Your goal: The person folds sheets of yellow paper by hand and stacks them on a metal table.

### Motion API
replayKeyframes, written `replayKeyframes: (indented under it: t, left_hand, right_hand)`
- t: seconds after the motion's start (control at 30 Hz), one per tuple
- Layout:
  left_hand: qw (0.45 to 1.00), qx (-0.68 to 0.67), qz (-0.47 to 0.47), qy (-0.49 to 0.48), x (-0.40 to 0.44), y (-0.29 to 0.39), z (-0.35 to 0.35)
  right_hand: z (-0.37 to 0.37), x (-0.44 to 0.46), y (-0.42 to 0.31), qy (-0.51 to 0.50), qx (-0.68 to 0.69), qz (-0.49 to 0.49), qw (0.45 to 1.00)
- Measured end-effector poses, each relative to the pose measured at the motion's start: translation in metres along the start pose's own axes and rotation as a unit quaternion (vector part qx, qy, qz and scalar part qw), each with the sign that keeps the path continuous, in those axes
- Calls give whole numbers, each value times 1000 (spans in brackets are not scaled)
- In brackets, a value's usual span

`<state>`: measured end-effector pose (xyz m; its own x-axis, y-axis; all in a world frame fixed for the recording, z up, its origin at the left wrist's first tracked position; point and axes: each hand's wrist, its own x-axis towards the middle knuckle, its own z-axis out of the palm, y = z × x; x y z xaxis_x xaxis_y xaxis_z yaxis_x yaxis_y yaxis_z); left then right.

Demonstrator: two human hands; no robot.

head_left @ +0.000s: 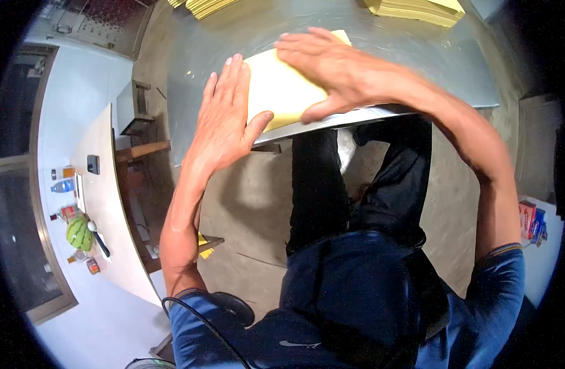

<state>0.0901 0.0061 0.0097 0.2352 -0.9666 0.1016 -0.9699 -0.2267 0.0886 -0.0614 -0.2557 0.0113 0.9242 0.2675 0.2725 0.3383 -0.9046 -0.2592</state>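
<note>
Blue shirt (356, 289), yellow paper (276, 89), fingers (229, 80) either side

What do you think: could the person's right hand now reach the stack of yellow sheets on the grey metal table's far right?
Probably yes: only bare grey metal tabletop shows between the right hand and the yellow stack, and the bent arm seems able to extend.

Left hand (227, 120): palm down, fingers pointing forward, thumb spread out.
Right hand (334, 71): palm down, slanting inward, slightly blurred.
Right arm (479, 147): bent at elbow.
Left arm (187, 215): reaches forward.
</note>
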Motion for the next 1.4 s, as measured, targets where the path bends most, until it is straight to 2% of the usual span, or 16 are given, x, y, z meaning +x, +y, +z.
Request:
replayKeyframes:
  t: [0.1,0.2,0.37,0.57,0.7,0.8,0.93,1.07,1.2,1.4]
  left_hand:
    - [1000,-4,6,0,0,0,-1]
    - [1000,-11,5,-7,0,1,-3]
    - [1000,-16,-2,-24,-1,2,-6]
    - [994,81,-51,-42,31,34,-6]
    - [999,-1,19,30,89,75,19]
    - [996,-31,51,62,97,81,27]
    - [998,-26,20,51,70,60,19]
    - [999,-5,-47,1,22,22,2]
    - [999,-10,-46,10,-2,10,0]
    - [999,-5,-41,4,0,10,0]
  right_hand:
    - [14,24,-13,16,35,-30,999]
    - [5,15,-13,-8,50,-13,999]
    - [-15,-55,25,19,-11,27,999]
    - [-27,-75,26,11,3,72,997]
    - [-30,-72,28,3,1,65,998]
    - [-36,-71,22,-7,14,82,996]
    - [-33,-70,25,-15,21,81,996]
    - [-35,-69,24,-19,5,81,996]
    - [-38,-60,20,-37,-26,76,996]
    - [14,26,-18,-30,10,-1,1000]
